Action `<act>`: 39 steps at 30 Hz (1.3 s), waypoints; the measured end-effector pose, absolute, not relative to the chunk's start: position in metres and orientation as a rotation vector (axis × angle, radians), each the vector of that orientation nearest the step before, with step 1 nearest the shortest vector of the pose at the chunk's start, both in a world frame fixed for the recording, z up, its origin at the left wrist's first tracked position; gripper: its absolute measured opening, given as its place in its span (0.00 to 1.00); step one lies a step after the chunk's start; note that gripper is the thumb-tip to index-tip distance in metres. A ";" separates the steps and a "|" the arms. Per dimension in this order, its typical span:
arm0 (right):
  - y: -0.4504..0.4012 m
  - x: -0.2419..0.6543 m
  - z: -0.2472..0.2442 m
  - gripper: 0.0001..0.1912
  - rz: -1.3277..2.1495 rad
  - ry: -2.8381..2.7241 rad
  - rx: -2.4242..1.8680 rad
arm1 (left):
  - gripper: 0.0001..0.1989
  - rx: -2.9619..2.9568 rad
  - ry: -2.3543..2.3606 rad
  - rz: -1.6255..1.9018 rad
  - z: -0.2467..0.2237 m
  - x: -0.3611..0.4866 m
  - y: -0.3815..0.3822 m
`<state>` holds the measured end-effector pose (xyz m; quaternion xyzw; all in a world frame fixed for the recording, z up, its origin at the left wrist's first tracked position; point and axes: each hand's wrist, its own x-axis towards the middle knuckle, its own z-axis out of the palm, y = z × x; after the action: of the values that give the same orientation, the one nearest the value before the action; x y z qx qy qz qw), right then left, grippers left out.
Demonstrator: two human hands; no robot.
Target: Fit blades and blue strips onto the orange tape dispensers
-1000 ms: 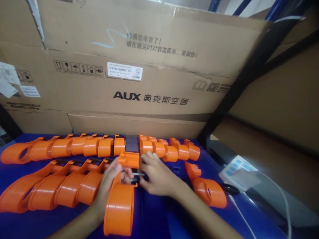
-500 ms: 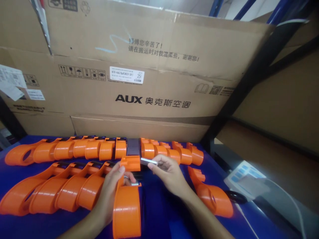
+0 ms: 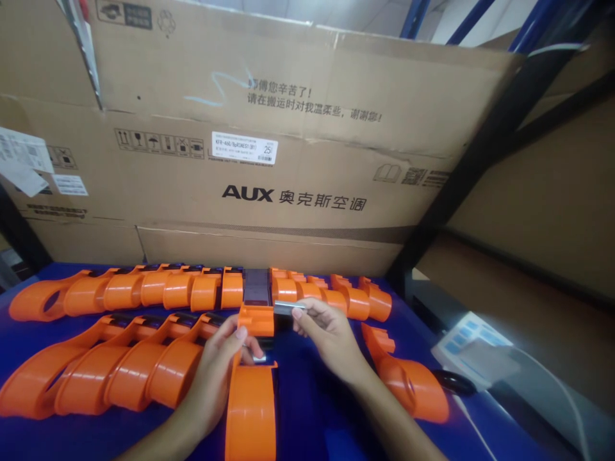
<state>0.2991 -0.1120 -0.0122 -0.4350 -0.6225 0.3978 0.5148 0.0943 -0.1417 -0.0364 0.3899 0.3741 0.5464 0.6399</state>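
My left hand (image 3: 223,358) grips an orange plastic tape dispenser (image 3: 252,410), its narrow head raised and its broad curved body hanging below. By the left fingertips, a small shiny metal piece (image 3: 260,359) shows, partly hidden. My right hand (image 3: 327,330) pinches a narrow metal blade (image 3: 288,308) between thumb and fingers. The blade's left end is close to the right side of the dispenser's head; whether they touch I cannot tell.
Rows of orange dispensers (image 3: 127,378) lie on the blue surface (image 3: 312,410). One more dispenser (image 3: 416,387) is on the right, near a white-and-blue box (image 3: 471,346) with a cable. A big cardboard box (image 3: 288,243) stands behind, beside a dark rack post (image 3: 456,153).
The blade has turned, so its toothed edge no longer shows and a smooth face does. The dispenser in my left hand has shifted slightly right and down.
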 end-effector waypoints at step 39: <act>-0.120 0.295 -0.013 0.13 0.964 -1.382 -0.958 | 0.14 0.806 0.833 1.223 -0.040 0.092 -0.140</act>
<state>0.2947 -0.1197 -0.0131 -0.4076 -0.5877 0.4099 0.5661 0.0920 -0.1400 -0.0400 0.3569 0.3689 0.5418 0.6655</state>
